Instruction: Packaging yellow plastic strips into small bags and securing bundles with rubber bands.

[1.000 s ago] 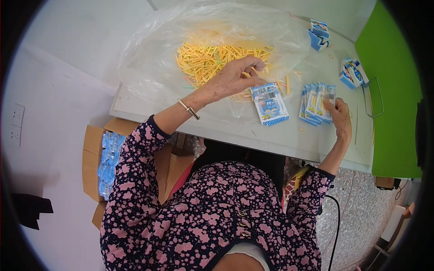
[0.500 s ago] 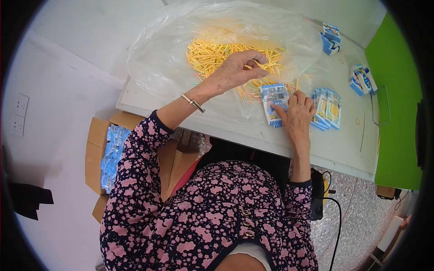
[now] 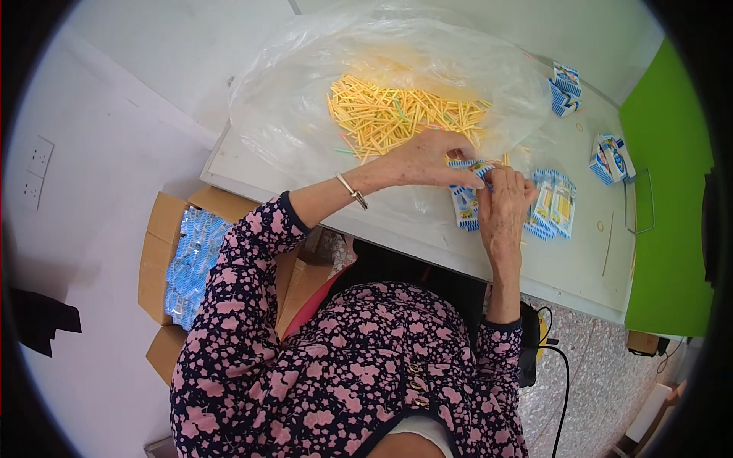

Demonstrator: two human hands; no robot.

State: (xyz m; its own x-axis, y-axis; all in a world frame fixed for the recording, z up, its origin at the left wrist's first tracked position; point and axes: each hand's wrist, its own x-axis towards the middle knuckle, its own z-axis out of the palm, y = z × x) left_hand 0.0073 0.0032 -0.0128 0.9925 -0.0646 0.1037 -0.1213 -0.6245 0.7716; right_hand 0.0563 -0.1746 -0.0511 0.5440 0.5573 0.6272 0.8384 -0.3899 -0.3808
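A small blue-and-white striped packet (image 3: 466, 211) is between my hands near the table's front edge. My left hand (image 3: 434, 160), a metal bangle on its wrist, reaches in from the left with thumb and fingers closed about the packet's upper end. From the right, my right hand (image 3: 504, 200) has its bent fingers and thumb on the packet's right side. Part of the packet is covered by my fingers. Just beyond my left hand lies a heap of thin yellow sticks (image 3: 405, 111), a few of them green or pink, on a clear plastic sheet or bag (image 3: 282, 114).
Several filled packets (image 3: 563, 204) overlap right of my right hand. More blue-and-white packets (image 3: 565, 90) lie at the back right, others (image 3: 611, 159) beside a green panel (image 3: 672, 198). Below the table's left end, a cardboard box (image 3: 156, 252) holds many blue packets (image 3: 195, 259).
My left hand has come down and right from over the sticks to the packet. The packet, flat with its printed back up before, now shows another side. The view has shifted slightly.
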